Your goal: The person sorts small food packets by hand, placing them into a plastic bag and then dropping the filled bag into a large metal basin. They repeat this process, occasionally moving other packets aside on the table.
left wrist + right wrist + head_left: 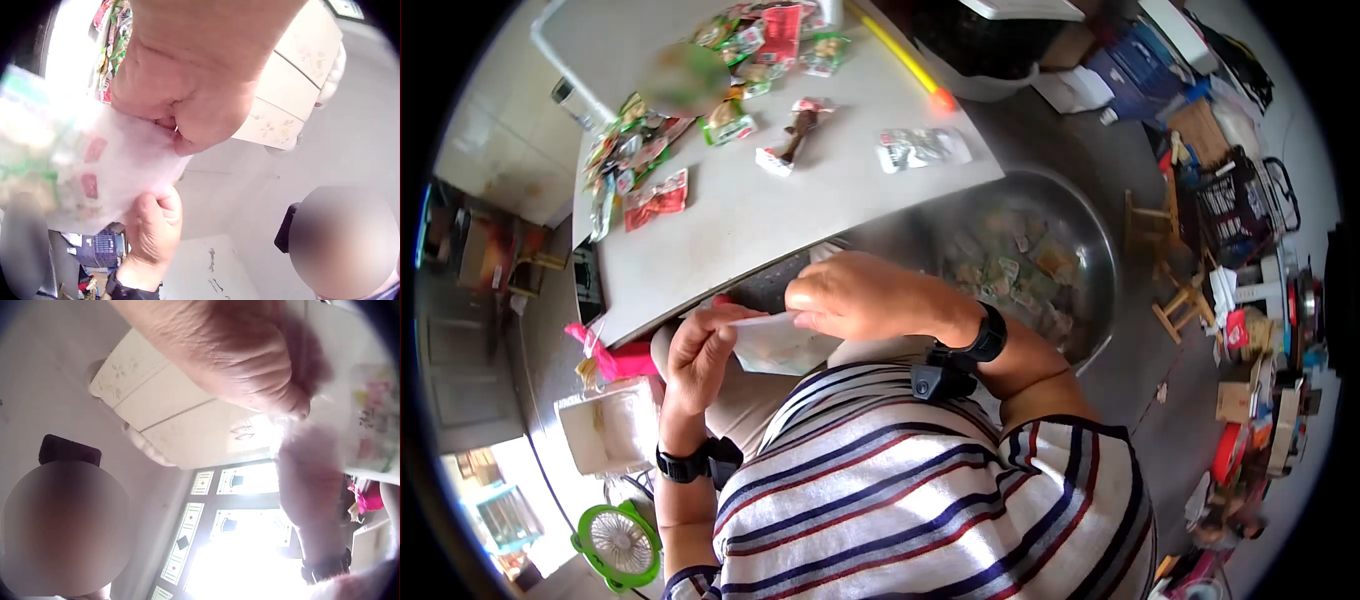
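A translucent white plastic bag (775, 348) with printed packets showing through it hangs at the person's lap. Its top edge is pinched at the left end by the left hand (700, 352) and at the right end by the right hand (862, 298). In the left wrist view red and green print shows through the bag (94, 165), with both hands gripping its rim. From the right wrist the bag (365, 419) is at the right edge, and the left hand (312, 478) is blurred.
On the white table (700, 260) lie a pile of snack packets (635, 150), a red packet (657, 200), a brown snack packet (800, 132) and a silver packet (920, 149). A metal basin (1100, 270) holds several packets to the right. A green fan (618, 545) stands at lower left.
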The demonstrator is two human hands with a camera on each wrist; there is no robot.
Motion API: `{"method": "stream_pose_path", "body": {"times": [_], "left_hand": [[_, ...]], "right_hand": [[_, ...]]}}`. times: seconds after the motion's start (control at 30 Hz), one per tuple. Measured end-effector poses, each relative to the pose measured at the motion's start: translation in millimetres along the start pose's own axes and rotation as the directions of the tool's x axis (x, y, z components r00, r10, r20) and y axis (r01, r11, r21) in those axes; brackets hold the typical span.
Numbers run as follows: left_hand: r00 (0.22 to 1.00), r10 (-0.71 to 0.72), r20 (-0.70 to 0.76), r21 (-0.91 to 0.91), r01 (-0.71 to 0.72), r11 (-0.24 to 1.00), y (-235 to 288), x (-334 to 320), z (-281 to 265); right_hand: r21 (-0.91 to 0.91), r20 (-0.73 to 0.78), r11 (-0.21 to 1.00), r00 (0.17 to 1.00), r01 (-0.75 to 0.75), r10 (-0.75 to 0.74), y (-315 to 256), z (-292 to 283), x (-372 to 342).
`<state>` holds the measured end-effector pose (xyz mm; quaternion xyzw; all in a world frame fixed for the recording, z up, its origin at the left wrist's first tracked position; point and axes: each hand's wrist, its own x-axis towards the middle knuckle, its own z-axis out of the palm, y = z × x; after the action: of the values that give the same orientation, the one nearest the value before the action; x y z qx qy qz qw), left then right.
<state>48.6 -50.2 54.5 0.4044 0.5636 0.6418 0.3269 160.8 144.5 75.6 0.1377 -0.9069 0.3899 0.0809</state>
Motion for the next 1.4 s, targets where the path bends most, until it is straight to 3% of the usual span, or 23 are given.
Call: {"method": "stream_pose_path", "body": {"times": [0.07,0.1,0.13,0.2,0.3,0.37,0.43,0.53,0.57,0.67,0.77,0.9,1.0,1.13,1.2,1.3,1.4], "left_hand": [[0.995,0.001,0.096,0.015,-0.002,1.000,-4,5,2],[0.992,-0.023,0.126,0.147,0.005,0.989,-8,8,-4],[0.993,-0.110,0.038,0.041,0.108,0.993,-15,11,0],[0.957,-0.288,0.036,0.120,0.282,0.952,-51,10,-21],[0.867,-0.499,0.015,0.132,0.493,0.860,-112,-7,-48],[0.864,-0.499,0.070,0.145,0.486,0.862,-196,-37,-84],[0.822,-0.559,-0.108,0.304,0.562,0.769,-168,-36,-59],[0.832,-0.537,-0.138,0.396,0.543,0.740,-180,-39,-59],[0.841,-0.525,-0.129,0.351,0.534,0.769,-182,-40,-59],[0.879,-0.469,-0.090,0.265,0.475,0.839,-181,-38,-56],[0.903,-0.424,-0.069,0.312,0.424,0.851,-168,-35,-49],[0.879,-0.459,-0.130,0.470,0.462,0.752,-177,-40,-53],[0.873,-0.469,-0.131,0.569,0.454,0.685,-178,-39,-52],[0.845,-0.513,-0.148,0.566,0.498,0.657,-172,-34,-47],[0.875,-0.459,-0.156,0.589,0.455,0.668,-170,-35,-43],[0.897,-0.411,-0.163,0.636,0.414,0.651,-171,-37,-43],[0.904,-0.396,-0.161,0.636,0.402,0.659,-165,-37,-40]], "right_hand": [[0.062,0.003,0.997,0.999,-0.050,0.050,4,-7,-17],[0.091,0.008,0.991,0.995,-0.099,0.099,9,-16,-28],[0.120,0.015,0.982,0.989,-0.145,0.144,13,-25,-40],[0.125,0.024,0.974,0.982,-0.190,0.189,30,-39,-69],[0.178,-0.099,0.933,0.938,-0.312,0.332,54,-60,-120],[0.297,-0.063,0.807,0.833,-0.510,0.550,60,-83,-151],[0.344,-0.135,0.735,0.744,-0.585,0.655,81,-87,-182],[0.414,-0.153,0.565,0.557,-0.714,0.816,123,-79,-230],[0.424,-0.158,0.515,0.499,-0.745,0.852,136,-73,-242],[0.160,-0.329,0.388,0.321,-0.908,0.888,152,-53,-262],[0.083,-0.408,0.307,0.249,-0.948,0.878,223,-9,-339],[0.030,-0.445,0.193,0.160,-0.981,0.881,225,20,-352],[-0.069,-0.398,0.166,0.180,-0.984,0.900,248,36,-362],[-0.285,-0.316,0.252,0.339,-0.925,0.886,241,43,-360],[-0.401,-0.263,0.305,0.427,-0.864,0.865,223,54,-362],[-0.640,-0.190,0.022,0.185,-0.768,0.964,189,72,-369],[-0.616,-0.221,-0.095,0.056,-0.782,0.974,186,95,-394]]}}
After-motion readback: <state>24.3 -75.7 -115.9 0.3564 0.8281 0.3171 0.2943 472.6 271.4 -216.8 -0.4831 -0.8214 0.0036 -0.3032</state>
